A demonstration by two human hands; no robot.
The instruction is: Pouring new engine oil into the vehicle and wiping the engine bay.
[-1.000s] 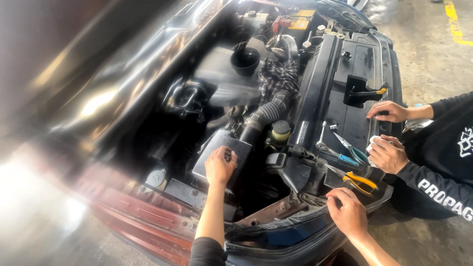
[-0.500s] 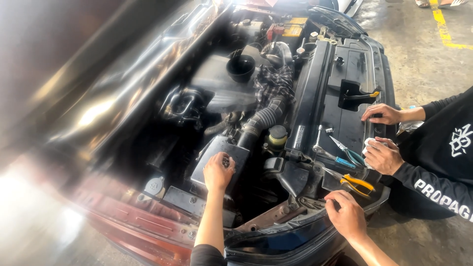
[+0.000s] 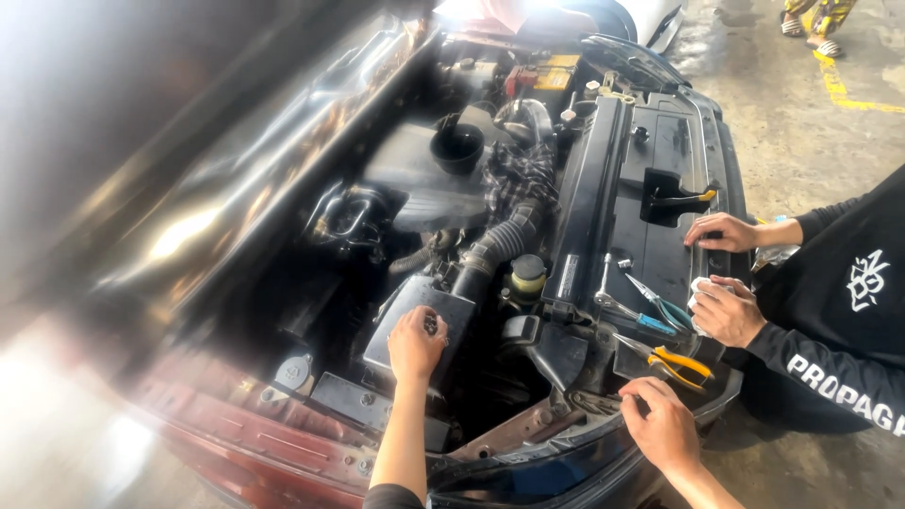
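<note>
I look down into an open car engine bay. My left hand (image 3: 415, 343) rests on the grey air filter box (image 3: 403, 311), its fingers closed around a small part on the box's top. My right hand (image 3: 662, 422) lies flat on the front edge of the car, fingers spread, holding nothing. Just beyond its fingertips lie yellow-handled pliers (image 3: 681, 363). A black ribbed intake hose (image 3: 495, 247) runs up from the box toward the engine.
A co-worker in a black shirt stands at the right, one hand (image 3: 721, 231) on the black radiator cover (image 3: 660, 151), the other hand (image 3: 728, 311) holding a white cloth. Blue-handled tools (image 3: 657, 306) lie on the cover. The raised hood (image 3: 189, 188) fills the left.
The view has shifted slightly and drawn nearer. My left hand stays on the air filter box and my right hand stays on the front edge.
</note>
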